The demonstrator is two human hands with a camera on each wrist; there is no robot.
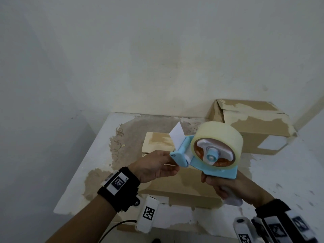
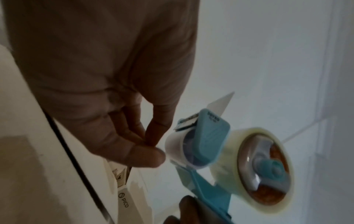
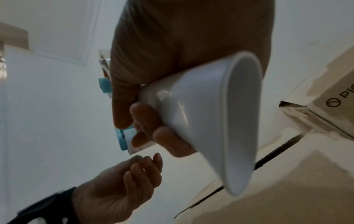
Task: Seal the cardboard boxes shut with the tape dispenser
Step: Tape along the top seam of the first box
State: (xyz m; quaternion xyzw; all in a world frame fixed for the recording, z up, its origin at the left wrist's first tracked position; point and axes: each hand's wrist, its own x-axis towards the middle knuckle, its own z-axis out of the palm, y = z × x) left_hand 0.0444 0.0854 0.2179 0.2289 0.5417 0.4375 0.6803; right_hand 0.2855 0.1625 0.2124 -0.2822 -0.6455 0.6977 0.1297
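Head view looks down from above onto the desk (image 1: 84, 165) toward the wall; both wrist views sit close in, looking up past the fingers, and all three share the tape dispenser (image 1: 206, 155) held over the boxes

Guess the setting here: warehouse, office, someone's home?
Probably a makeshift packing corner in a plain room, not a warehouse. Bare white walls meet at a corner; worn cardboard boxes sit on a scuffed white table; the right hand holds a blue tape dispenser.
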